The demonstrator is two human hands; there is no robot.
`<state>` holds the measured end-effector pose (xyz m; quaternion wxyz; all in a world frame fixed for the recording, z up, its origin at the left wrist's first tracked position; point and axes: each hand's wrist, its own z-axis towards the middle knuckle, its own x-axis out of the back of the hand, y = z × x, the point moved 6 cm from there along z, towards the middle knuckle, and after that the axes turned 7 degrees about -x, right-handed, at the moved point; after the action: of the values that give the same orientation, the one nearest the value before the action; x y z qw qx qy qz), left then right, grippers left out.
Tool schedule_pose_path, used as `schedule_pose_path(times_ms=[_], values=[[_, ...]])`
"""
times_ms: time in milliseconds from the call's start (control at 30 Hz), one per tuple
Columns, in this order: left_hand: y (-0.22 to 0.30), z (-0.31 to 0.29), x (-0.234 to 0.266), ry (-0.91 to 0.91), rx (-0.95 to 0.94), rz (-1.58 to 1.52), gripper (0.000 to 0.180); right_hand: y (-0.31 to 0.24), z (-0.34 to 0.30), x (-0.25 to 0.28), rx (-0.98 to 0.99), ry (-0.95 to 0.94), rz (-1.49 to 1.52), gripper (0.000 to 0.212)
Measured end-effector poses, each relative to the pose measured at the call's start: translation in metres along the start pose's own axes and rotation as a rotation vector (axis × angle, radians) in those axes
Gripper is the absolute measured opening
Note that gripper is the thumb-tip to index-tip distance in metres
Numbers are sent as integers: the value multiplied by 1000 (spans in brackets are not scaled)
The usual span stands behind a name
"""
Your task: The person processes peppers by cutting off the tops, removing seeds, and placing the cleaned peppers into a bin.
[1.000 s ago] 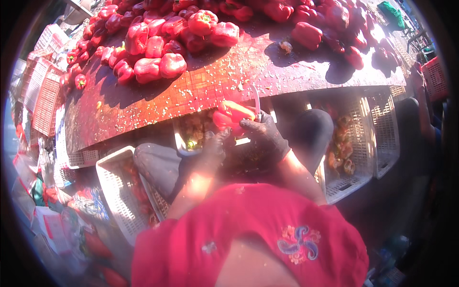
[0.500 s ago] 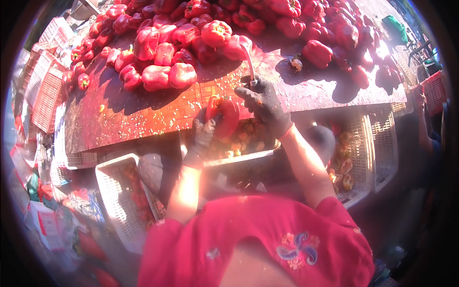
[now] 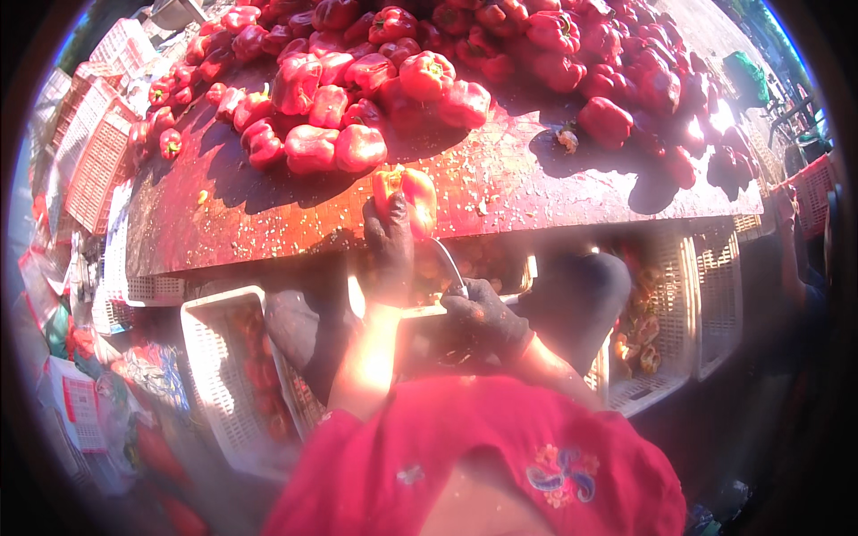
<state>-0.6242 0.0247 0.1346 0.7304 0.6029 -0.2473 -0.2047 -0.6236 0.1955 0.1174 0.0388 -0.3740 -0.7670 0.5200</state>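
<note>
My left hand (image 3: 390, 246), in a dark work glove, grips a red bell pepper (image 3: 420, 204) at the table's near edge, its thumb lying against the pepper's side. Closer to my body, my gloved right hand (image 3: 490, 317) is closed round the handle of a curved knife (image 3: 449, 261). The thin bent blade points up toward the pepper's lower end; whether the tip touches it I cannot tell. Most of the handle is hidden in my fist. Beyond both hands, a big heap of red bell peppers (image 3: 361, 148) covers the far part of the table (image 3: 295, 223).
Pale seeds dot the tabletop. Under its near edge, between my knees, sits a crate (image 3: 422, 312) with pepper scraps. A white crate (image 3: 214, 357) holding red pieces is at left, another crate (image 3: 686, 304) with cores at right. Stacked crates (image 3: 100, 174) stand far left. Another person's arm (image 3: 790, 241) shows at right.
My right hand and the knife have come down from above the table toward my body. My left hand has turned the pepper and lifted it slightly farther over the table.
</note>
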Motion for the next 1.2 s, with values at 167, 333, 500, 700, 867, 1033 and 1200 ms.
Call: schedule_pose_path(times_ms=[167,333,500,700,867,1033,1200], values=[[-16,-13,10,-78,-56,118,42,-53,17,27,299,291,-23,33],[30,-38,-12,-283,-142,-23,42,-73,37,25,315,-16,181,41],[13,-46,-21,-342,299,-639,31,-37,36,19,255,-203,393,40],[-18,-58,-26,-225,727,-944,33,-17,26,9,187,-158,768,44],[-2,-46,-19,-372,373,-787,41,-46,29,28,520,157,-567,30],[-5,-21,-11,-352,339,-407,39,-48,45,35,351,124,104,68],[0,-3,-15,-332,224,-188,35,-99,41,29,632,111,-675,39]])
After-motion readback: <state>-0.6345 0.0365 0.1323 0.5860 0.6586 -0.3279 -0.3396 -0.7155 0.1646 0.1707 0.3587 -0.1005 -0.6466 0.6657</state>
